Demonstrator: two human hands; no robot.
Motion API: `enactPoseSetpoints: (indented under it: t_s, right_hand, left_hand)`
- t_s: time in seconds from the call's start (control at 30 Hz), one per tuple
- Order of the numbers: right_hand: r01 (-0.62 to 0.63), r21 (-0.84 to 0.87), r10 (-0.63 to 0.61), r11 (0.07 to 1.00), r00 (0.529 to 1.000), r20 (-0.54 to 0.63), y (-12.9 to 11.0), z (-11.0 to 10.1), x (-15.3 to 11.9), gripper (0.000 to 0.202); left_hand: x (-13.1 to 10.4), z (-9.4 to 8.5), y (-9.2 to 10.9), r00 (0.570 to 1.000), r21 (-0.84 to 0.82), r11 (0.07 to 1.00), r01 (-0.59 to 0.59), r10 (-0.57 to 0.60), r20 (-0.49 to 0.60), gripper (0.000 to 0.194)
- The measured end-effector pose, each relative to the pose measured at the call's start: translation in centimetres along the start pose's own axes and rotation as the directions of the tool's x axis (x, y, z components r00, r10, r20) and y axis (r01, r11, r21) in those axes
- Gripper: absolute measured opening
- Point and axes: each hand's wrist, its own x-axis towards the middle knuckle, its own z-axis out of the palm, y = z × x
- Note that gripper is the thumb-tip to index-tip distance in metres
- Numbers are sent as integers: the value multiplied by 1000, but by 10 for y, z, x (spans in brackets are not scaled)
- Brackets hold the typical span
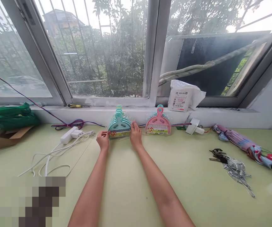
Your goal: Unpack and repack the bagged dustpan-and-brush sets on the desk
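Both hands (120, 137) seemingly cup the teal dustpan stack (119, 123), forearms angled inward.

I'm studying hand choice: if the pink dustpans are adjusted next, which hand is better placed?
Probably the right hand: it touches the teal dustpans on the side nearer the pink dustpans. The left hand is at their far side and would likely need to cross over.

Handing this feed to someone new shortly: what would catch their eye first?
The stacked teal dustpan sets, standing against the wall between the left hand and right hand. Just right of them stands a pink set, with a colourful folded umbrella farther right. Behind everything, big windows look onto dense greenery.
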Motion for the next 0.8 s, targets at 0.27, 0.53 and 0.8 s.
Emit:
enactPoseSetpoints:
  t_s: [0.27, 0.53, 0.8]
  right_hand:
    - [110, -28, -110, 993, 994, -3, 2, -2, 0, 57]
    - [36, 8, -35, 999, 997, -65, -2, -2, -3, 62]
    - [-550, 183, 557, 815, 658, -506, 81, -69, -13, 53]
  left_hand:
    - [-1, 0, 2, 997, 27, 999, -42, 43, -56, 28]
    - [-8, 2, 4, 997, 17, 997, -76, 76, -17, 35]
    - [-38, -20, 19, 982, 154, 988, -28, 56, -179, 27]
